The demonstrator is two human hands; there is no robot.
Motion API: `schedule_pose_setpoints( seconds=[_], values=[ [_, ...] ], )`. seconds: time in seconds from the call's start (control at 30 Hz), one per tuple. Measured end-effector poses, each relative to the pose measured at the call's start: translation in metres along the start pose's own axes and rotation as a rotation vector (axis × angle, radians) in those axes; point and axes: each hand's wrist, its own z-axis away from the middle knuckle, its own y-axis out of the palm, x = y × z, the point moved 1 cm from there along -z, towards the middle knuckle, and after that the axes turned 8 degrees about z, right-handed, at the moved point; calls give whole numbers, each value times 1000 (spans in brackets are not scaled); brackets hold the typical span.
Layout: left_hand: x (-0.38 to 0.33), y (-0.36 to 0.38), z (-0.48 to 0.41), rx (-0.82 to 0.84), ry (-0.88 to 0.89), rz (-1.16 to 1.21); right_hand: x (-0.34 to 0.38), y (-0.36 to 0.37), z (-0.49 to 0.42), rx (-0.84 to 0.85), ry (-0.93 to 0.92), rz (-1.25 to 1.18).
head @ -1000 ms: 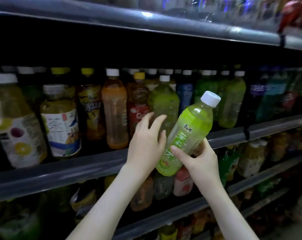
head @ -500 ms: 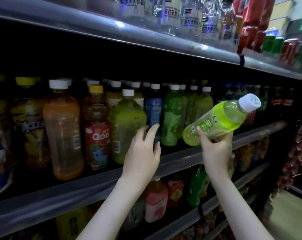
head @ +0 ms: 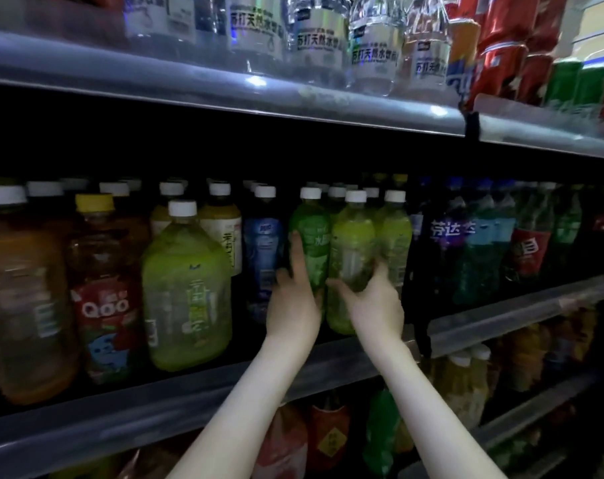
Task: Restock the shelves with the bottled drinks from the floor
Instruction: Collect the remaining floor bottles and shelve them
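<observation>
One green bottle (head: 351,261), white-capped and pale, is now standing upright at the front of the middle shelf (head: 501,321), where half a second ago it was being carried tilted, cap to the right, in front of the row. The right hand (head: 373,302) is wrapping its lower body from the right, thumb across the front, and is steadying it as it settles; whether the base is fully resting on the shelf is hidden by the hand. The left hand (head: 293,302) is lying with fingers half-spread against the darker green bottle (head: 310,247) just to the left, touching it and appearing to hold it back rather than gripping anything. A matching pale bottle (head: 395,236) is standing just beside on the right. Farther left are sitting a blue bottle (head: 263,257), a large green tea bottle (head: 186,288) and a red-labelled juice bottle (head: 101,292). Placement of this bottle is judged nearly complete; release is remaining.
</observation>
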Motion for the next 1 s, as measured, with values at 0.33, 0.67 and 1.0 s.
schedule_pose_setpoints(
  seconds=[0.33, 0.67, 1.0],
  values=[
    [-4, 4, 3, -40, -31, -31, -19, 8, 2, -12, -303, 174],
    [9, -20, 77, -263, 194, -132, -20, 15, 62, -223, -522, -71],
    [130, -157, 287, -255, -140, -265, 55, 110, 289, 606, -816, -459]
  ],
)
